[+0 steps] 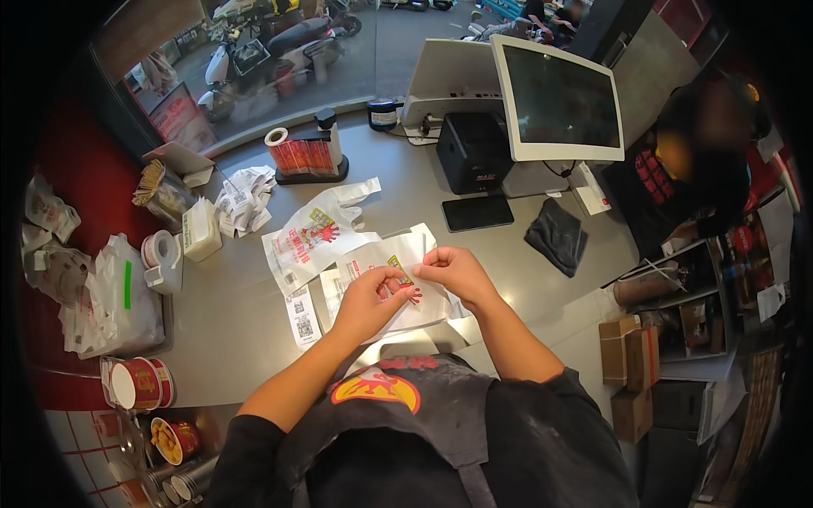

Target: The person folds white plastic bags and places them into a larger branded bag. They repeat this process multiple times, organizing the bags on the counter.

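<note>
On the big grey tabletop [254,351], close to the person's tummy, two white bags lie side by side. The plastic bag [306,243] is up and to the left of both hands, with its narrow end pointing up and to the right. The paper bag [429,306] is right under the hands, and its top edge slants up to the right. Which way it is longest is hard to tell, because the hands hide some of it. The left hand [368,302] is over the middle of the paper bag and is the one nearer the plastic bag. The right hand [459,275] is by the paper bag's right side. Next to the left wrist is a thin paper slip [302,315]. Both grips have bent fingers, with thumb and fingertips close together. If they pinch any paper, it cannot be told.
</note>
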Available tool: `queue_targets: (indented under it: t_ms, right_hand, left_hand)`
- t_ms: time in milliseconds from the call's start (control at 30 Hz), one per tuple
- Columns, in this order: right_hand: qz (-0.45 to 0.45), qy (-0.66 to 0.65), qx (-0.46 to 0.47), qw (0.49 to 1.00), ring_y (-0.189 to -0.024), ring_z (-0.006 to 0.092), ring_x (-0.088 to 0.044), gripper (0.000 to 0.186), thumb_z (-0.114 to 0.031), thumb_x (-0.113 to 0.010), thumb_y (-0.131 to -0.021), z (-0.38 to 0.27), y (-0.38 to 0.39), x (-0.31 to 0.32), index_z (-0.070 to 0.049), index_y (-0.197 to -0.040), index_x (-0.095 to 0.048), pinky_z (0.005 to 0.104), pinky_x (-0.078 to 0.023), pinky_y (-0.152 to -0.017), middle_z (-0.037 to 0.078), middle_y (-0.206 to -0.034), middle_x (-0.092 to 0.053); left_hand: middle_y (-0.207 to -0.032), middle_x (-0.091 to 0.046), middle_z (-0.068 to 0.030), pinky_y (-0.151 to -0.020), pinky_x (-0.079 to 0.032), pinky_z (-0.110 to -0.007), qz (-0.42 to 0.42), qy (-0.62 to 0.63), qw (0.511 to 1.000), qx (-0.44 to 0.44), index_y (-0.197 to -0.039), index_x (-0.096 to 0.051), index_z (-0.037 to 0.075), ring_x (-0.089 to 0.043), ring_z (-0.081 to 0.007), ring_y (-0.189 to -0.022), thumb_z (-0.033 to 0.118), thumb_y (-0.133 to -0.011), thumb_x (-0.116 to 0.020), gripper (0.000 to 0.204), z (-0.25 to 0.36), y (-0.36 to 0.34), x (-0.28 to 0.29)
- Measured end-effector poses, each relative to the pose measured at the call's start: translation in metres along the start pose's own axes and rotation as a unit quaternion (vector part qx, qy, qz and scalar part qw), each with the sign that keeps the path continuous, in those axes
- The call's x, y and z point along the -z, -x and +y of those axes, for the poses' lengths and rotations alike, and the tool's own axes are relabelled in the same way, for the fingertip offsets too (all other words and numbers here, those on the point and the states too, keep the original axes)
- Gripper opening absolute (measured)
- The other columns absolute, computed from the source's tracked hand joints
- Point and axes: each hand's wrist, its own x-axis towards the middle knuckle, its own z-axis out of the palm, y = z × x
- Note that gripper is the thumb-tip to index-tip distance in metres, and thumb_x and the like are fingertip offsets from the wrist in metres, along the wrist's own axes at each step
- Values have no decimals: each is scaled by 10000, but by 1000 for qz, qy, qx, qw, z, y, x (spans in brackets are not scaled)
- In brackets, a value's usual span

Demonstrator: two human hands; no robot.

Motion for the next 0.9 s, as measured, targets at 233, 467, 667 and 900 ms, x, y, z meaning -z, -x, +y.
queue_targets:
  t_ms: [233,467,667,900]
  right_hand:
    - [-30,-38,45,998,-697,74,-580,222,-151,-695,-772,-20,15,-15,25,-877,-609,198,-438,-626,38,-760,-636]
    - [108,265,145,947,-872,235,-547,213,-244,-714,-723,-24,22,10,-73,-849,-699,322,-439,-771,82,-916,-564]
    - [99,280,231,926,-1056,218,-531,196,-190,-718,-736,-26,32,21,-24,-833,-682,296,-433,-834,108,-1186,-531]
    - [47,243,191,950,-806,241,-596,217,-183,-638,-800,-31,38,25,-15,-936,-654,291,-465,-725,120,-964,-604]
  left_hand:
    - [-654,-571,-9,-546,-418,-194,50,5,999,5,-817,-632,5,-482,-54,-570,198,-699,-759,259,27,2,-3]
    - [-708,-523,31,-515,-364,-163,113,-28,993,-30,-882,-588,6,-429,-20,-590,76,-729,-720,214,29,-10,-5]
    - [-709,-516,-1,-514,-369,-187,95,53,993,35,-1113,-509,50,-431,-41,-550,132,-746,-714,429,56,-7,-18]
    - [-689,-515,-2,-540,-410,-167,120,131,983,-46,-923,-476,27,-491,-42,-577,119,-793,-685,262,45,-12,-41]
